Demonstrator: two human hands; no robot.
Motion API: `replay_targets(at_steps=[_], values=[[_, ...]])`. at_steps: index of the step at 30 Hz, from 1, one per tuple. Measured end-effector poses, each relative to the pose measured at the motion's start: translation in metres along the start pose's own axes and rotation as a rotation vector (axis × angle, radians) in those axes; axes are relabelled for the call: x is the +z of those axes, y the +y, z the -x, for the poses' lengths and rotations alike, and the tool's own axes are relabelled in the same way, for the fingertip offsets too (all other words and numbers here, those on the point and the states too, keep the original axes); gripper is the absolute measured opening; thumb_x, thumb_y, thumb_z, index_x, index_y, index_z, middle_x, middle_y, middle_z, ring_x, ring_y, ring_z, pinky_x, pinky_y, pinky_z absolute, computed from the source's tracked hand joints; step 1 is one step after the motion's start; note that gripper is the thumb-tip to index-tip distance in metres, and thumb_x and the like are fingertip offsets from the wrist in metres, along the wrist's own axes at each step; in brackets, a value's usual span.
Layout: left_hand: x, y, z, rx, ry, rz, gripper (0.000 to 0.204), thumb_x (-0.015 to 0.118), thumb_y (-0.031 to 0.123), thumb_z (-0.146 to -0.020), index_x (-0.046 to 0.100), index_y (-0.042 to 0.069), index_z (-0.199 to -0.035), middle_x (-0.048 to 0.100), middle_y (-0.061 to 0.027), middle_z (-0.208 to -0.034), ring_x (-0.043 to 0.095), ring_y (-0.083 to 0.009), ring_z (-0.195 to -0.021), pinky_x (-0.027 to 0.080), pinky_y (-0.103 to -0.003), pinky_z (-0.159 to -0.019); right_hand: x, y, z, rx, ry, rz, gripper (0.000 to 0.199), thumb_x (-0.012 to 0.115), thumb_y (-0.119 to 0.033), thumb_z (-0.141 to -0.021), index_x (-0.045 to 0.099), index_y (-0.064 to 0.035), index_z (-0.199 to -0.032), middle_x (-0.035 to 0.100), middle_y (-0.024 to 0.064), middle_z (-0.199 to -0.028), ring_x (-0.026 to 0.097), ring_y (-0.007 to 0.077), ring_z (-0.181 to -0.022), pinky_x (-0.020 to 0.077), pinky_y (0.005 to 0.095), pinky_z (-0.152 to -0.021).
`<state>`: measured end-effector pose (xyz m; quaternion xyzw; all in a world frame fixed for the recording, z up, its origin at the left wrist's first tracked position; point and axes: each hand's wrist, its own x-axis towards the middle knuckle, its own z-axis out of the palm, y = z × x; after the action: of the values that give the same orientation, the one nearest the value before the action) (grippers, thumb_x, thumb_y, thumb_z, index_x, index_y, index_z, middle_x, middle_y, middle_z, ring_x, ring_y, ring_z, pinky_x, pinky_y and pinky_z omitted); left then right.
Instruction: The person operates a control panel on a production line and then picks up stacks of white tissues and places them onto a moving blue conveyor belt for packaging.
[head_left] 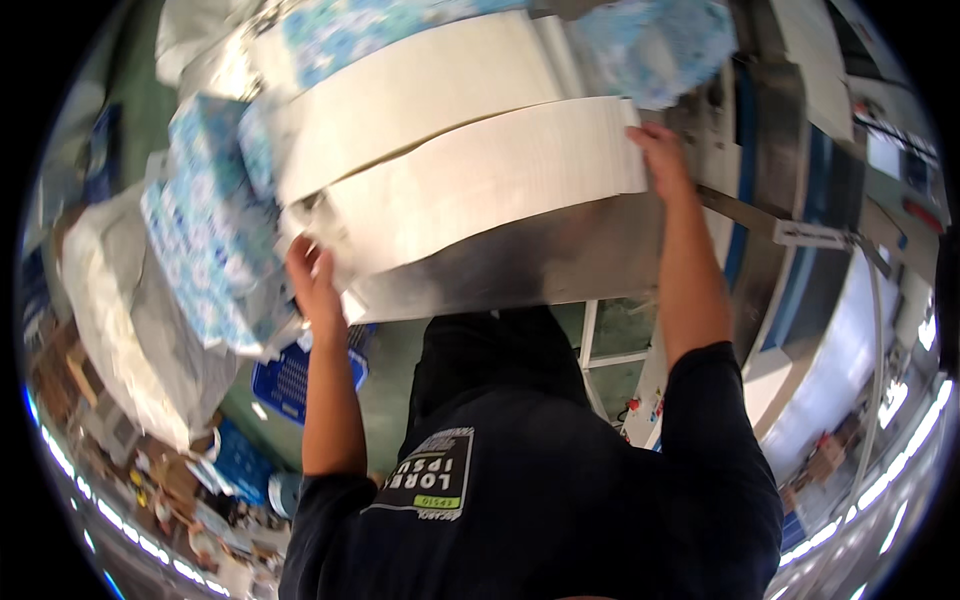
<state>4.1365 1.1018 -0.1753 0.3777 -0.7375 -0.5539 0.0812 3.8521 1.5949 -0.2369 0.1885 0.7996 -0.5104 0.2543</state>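
The front white stack [490, 180] is lying over the desk [600, 250], the right hand [660, 152] touching its right end, the left hand [314, 275] hovering beside its left, neither grip showing whether it is clamping; even pressure should be keeping the layers flush.

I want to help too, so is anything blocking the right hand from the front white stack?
Nothing visible is in the way. The right hand is at the right end of the front white stack, its fingertips seeming to touch it. The other white stack lies behind, not between them.
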Motion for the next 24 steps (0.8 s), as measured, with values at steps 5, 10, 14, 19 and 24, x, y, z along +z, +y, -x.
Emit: replay_targets(at_steps=[5,10,14,19,24], values=[[0.013,0.02,0.006,0.171,0.084,-0.428,0.052,0.068,0.014,-0.091,0.05,0.002,-0.138,0.055,-0.0132,-0.131,0.056,-0.0231,-0.109,0.048,-0.035,-0.092,0.023,-0.009,0.025,-0.175,-0.071,-0.274,0.042,0.073,-0.032,-0.092,0.068,0.0002,-0.118,0.072,0.0086,-0.107,0.066,0.018,-0.095,0.0506,0.0329,-0.086],[0.029,0.019,0.014,0.04,-0.178,-0.152,0.067,0.066,0.016,-0.094,0.035,-0.002,-0.151,0.049,-0.0241,-0.143,0.053,-0.0336,-0.128,0.046,-0.041,-0.104,0.053,-0.027,0.046,-0.285,-0.053,0.351,0.052,0.065,-0.038,-0.097,0.058,-0.0015,-0.134,0.07,0.0158,-0.119,0.067,0.0232,-0.107,0.0497,0.0357,-0.095],[0.048,0.028,-0.009,-0.129,-0.276,-0.078,0.08,0.069,0.025,-0.093,0.027,-0.005,-0.154,0.045,-0.0289,-0.147,0.049,-0.0371,-0.134,0.042,-0.042,-0.109,0.078,-0.029,0.061,-0.49,0.008,0.448,0.065,0.06,-0.044,-0.099,0.046,-0.0002,-0.145,0.062,0.0235,-0.131,0.062,0.0351,-0.12,0.0452,0.042,-0.104],[0.066,0.037,-0.033,-0.297,-0.414,-0.094,0.072,0.073,0.032,-0.091,0.04,-0.004,-0.145,0.056,-0.0179,-0.137,0.055,-0.0267,-0.123,0.041,-0.039,-0.107,0.092,-0.007,0.043,-0.427,0.05,0.463,0.081,0.06,-0.05,-0.097,0.031,0.003,-0.151,0.053,0.0305,-0.14,0.053,0.0431,-0.13,0.0397,0.0452,-0.111],[0.098,0.054,-0.019,-0.195,-0.423,-0.007,0.078,0.079,0.027,-0.084,0.037,-0.006,-0.143,0.058,-0.0209,-0.132,0.059,-0.0286,-0.118,0.047,-0.039,-0.102,0.107,-0.019,0.075,-0.403,-0.018,0.371,0.086,0.072,-0.051,-0.088,0.036,0.0018,-0.146,0.061,0.0274,-0.131,0.06,0.0416,-0.121,0.0467,0.0452,-0.103]])
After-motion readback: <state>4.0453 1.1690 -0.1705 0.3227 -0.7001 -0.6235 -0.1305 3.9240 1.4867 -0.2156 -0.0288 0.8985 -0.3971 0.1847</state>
